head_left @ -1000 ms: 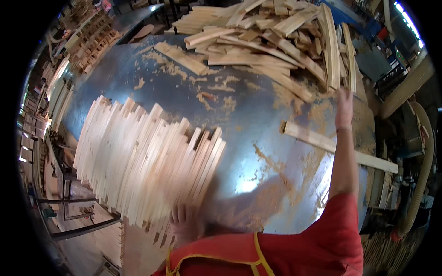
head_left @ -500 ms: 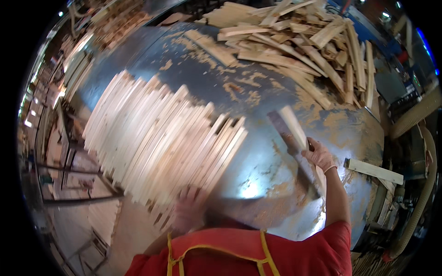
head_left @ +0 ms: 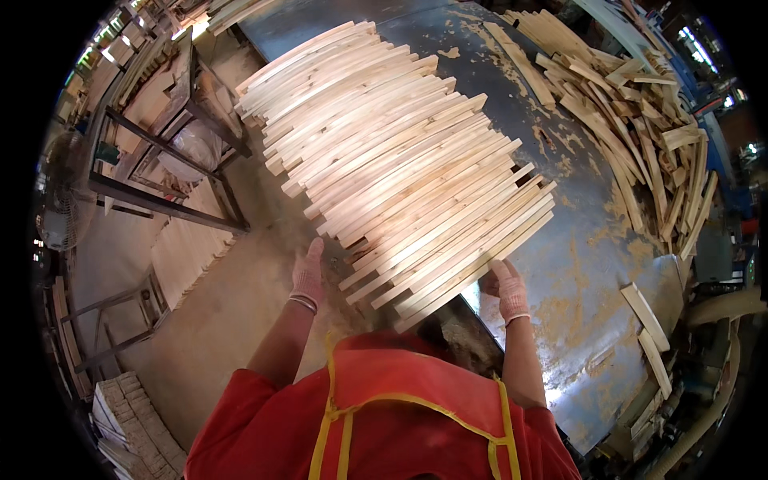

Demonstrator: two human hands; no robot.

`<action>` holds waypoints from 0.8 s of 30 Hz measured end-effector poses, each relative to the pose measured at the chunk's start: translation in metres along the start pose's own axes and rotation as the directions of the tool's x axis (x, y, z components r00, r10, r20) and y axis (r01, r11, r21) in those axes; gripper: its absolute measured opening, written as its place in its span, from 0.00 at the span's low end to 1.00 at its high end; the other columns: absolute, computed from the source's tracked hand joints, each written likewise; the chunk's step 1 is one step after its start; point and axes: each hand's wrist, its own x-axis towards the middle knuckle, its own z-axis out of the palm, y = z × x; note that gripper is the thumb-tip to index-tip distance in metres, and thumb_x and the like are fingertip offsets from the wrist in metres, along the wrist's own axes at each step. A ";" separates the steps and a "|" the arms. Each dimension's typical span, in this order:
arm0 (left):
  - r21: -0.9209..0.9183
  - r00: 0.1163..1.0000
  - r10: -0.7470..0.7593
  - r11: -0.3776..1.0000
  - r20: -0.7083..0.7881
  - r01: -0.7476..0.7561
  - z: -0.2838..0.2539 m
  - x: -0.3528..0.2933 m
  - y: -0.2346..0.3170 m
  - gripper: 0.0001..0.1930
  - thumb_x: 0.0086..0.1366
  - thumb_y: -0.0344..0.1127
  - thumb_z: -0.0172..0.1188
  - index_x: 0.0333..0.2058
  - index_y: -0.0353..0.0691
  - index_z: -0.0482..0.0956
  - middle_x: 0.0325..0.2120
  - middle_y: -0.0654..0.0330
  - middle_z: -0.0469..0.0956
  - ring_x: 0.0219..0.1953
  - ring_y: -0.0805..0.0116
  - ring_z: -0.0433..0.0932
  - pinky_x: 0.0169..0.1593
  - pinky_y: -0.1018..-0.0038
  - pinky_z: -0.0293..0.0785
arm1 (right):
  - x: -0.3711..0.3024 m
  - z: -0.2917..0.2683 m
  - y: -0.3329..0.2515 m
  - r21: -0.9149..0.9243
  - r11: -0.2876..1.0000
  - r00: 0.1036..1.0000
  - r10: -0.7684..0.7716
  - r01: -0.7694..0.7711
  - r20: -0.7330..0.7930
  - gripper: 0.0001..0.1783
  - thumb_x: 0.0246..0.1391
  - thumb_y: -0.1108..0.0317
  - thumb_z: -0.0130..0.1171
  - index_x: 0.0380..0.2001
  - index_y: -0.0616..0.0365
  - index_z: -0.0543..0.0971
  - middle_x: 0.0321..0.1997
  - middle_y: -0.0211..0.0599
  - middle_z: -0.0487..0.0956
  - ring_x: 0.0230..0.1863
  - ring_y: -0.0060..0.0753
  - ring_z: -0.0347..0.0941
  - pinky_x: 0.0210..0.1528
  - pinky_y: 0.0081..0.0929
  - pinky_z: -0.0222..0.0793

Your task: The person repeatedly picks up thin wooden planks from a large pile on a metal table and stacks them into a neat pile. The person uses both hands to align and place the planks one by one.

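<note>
A wide row of pale wooden strips (head_left: 392, 148) lies side by side across the metal table, with uneven ends overhanging the left edge. My right hand (head_left: 510, 294), in a light glove, has its bent fingers against the nearest wooden strip (head_left: 472, 276), gripping its outer edge; part of the fingers is hidden. Near the strips' left ends is my left hand (head_left: 308, 272), also gloved. Its fingers stretch forward, apart from the wood, and it holds nothing.
A heap of rough offcuts (head_left: 640, 128) covers the table's far right. Sawdust is scattered over the metal tabletop (head_left: 552, 264). Two short pieces (head_left: 646, 316) lie at the right edge beside a ribbed hose (head_left: 724, 308). On the left are a metal frame (head_left: 160, 200) and a fan (head_left: 64, 192).
My view has turned left. My right hand has brought its wooden strip from the open tabletop to the near side of the row. My left hand has come off the strips.
</note>
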 end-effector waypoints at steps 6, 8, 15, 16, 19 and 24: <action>0.086 0.820 -0.402 0.911 0.407 0.404 0.038 -0.066 -0.049 0.38 0.73 0.56 0.62 0.71 0.36 0.68 0.62 0.53 0.77 0.62 0.58 0.76 0.65 0.57 0.73 | 0.010 -0.019 0.002 0.108 0.959 0.940 -0.226 0.261 -0.256 0.18 0.66 0.53 0.63 0.47 0.57 0.81 0.43 0.29 0.80 0.45 0.24 0.75 0.48 0.29 0.73; 0.157 0.795 -0.418 0.907 0.439 0.391 0.038 -0.083 -0.053 0.38 0.73 0.54 0.62 0.73 0.36 0.65 0.62 0.53 0.77 0.61 0.57 0.76 0.65 0.56 0.72 | 0.015 -0.029 -0.003 0.130 0.946 0.918 -0.246 0.297 -0.311 0.18 0.66 0.55 0.63 0.49 0.57 0.81 0.42 0.27 0.80 0.43 0.24 0.74 0.48 0.28 0.72; 0.489 0.577 -0.423 0.871 0.699 0.048 0.065 -0.065 -0.052 0.31 0.69 0.40 0.66 0.68 0.35 0.70 0.55 0.57 0.79 0.52 0.67 0.77 0.59 0.69 0.74 | 0.010 -0.050 0.003 0.220 0.950 0.962 -0.175 0.221 -0.210 0.25 0.66 0.59 0.63 0.62 0.60 0.78 0.41 0.26 0.79 0.44 0.22 0.73 0.49 0.26 0.70; 0.497 0.556 -0.415 0.868 0.720 0.005 0.072 -0.069 -0.047 0.32 0.69 0.39 0.66 0.68 0.34 0.70 0.54 0.58 0.79 0.52 0.68 0.78 0.59 0.70 0.74 | 0.025 -0.072 0.021 0.242 0.960 0.964 -0.080 0.144 -0.255 0.36 0.65 0.62 0.65 0.73 0.62 0.70 0.52 0.34 0.82 0.54 0.28 0.76 0.55 0.29 0.73; 0.478 0.609 -0.365 0.878 0.705 -0.028 0.076 -0.097 -0.012 0.35 0.66 0.38 0.66 0.70 0.32 0.68 0.54 0.55 0.80 0.53 0.68 0.80 0.59 0.70 0.76 | 0.019 -0.073 0.005 0.100 0.965 0.904 -0.189 0.244 -0.384 0.44 0.66 0.64 0.67 0.78 0.65 0.59 0.72 0.53 0.74 0.70 0.43 0.74 0.70 0.41 0.73; 0.449 0.573 -0.406 0.891 0.712 0.074 0.053 -0.140 0.074 0.38 0.64 0.33 0.66 0.72 0.29 0.66 0.56 0.53 0.80 0.56 0.68 0.81 0.60 0.71 0.77 | -0.014 -0.069 -0.047 -0.126 0.801 0.741 -0.592 0.586 -0.318 0.41 0.65 0.64 0.69 0.76 0.60 0.64 0.77 0.52 0.69 0.77 0.49 0.65 0.77 0.44 0.64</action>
